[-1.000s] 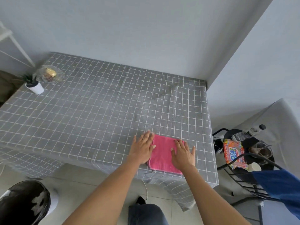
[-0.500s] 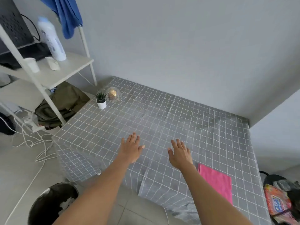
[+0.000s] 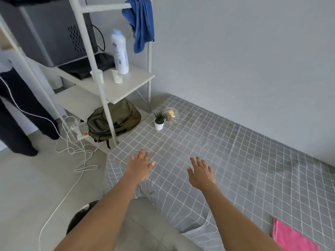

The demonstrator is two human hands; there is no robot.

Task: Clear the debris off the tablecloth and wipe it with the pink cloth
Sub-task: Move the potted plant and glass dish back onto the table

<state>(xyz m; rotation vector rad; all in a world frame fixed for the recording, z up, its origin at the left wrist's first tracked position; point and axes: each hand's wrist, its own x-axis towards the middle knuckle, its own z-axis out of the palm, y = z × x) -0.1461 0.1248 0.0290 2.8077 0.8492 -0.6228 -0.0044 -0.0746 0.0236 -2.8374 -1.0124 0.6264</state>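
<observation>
Tablecloth (image 3: 226,160) covered the desk. Left of the potted plant (image 3: 159,120) stood a shelf (image 3: 116,86). Nearer than the plant, the left hand (image 3: 138,165) and right hand (image 3: 200,173) hovered flat, fingers spread, holding nothing. Far right of the plant, the pink cloth (image 3: 293,236) lay at the near edge.

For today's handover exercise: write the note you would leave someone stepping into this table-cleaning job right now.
Left hand: open, fingers spread over the near left corner of the tablecloth, holding nothing.
Right hand: open, over the cloth, holding nothing.
Pink cloth: lying flat near the table's front edge, far to the right of both hands, untouched.
Done: no debris shows on the cloth.
Left: whether wiping is finished cannot be told; if not, fetch the pink cloth.
A small potted plant and a glass dish stand at the far left corner.
</observation>
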